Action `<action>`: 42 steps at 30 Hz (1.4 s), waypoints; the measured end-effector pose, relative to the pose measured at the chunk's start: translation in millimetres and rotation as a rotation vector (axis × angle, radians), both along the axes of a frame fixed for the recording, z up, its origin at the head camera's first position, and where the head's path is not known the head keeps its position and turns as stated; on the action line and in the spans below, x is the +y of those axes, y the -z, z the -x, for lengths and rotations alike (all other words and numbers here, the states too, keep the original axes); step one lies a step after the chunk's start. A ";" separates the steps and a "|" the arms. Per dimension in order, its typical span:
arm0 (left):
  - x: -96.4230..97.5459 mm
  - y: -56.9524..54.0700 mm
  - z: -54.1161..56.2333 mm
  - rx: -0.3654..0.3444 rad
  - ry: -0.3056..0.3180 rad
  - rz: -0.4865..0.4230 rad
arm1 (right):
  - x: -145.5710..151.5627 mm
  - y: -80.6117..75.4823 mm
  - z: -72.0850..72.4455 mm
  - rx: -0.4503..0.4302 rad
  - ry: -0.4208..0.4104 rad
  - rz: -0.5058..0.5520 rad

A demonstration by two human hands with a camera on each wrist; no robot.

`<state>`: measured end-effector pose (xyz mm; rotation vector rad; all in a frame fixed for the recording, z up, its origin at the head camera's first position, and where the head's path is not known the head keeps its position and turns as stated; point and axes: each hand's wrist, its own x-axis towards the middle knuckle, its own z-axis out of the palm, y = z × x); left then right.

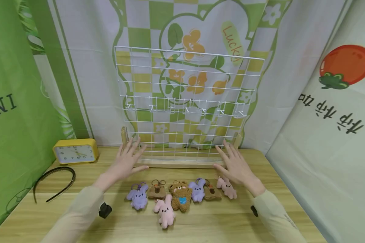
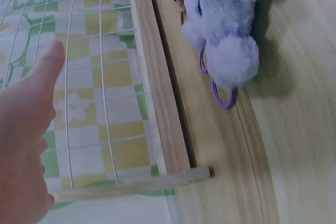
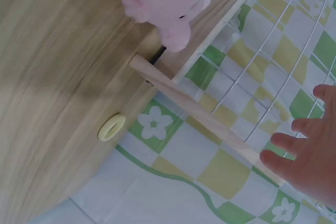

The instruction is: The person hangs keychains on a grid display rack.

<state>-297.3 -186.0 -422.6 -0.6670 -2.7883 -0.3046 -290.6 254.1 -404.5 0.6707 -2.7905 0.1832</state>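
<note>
While both hands lie near its lower corners, one white wire grid stands in one wooden base at the back of the table, flanked by two short wooden posts, with seven clear hooks in a row across its middle. The left hand and right hand have their fingers spread and grip nothing; whether any fingertip touches the grid, I cannot tell. In front of the base lie seven plush charms: two purple rabbits, two brown plushes, two pink rabbits and one brown bear. Six form a loose row between the forearms, and one pink rabbit lies nearer the person, just beside the bear. One yellow clock and one dark headband sit toward the table's left side; the right wrist view shows one pale yellow ring near the table's edge. Behind hangs a green-and-yellow checked cloth.
</note>
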 end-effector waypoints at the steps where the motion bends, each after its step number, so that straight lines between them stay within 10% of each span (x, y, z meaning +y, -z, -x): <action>1: -1.8 -0.6 0.4 0.010 0.000 -0.004 | 0.6 0.1 0.7 0.008 -0.002 0.011; 16: -31.8 -7.6 -3.9 0.297 -0.044 -0.262 | 11.6 15.3 9.8 -0.231 -0.064 0.155; 23: -40.0 -6.5 1.9 0.217 -0.200 -0.335 | 13.1 26.0 18.6 -0.308 -0.031 0.139; 42: -39.1 15.4 28.4 -0.116 -0.245 -0.546 | -1.2 54.5 32.9 -0.243 0.135 -0.008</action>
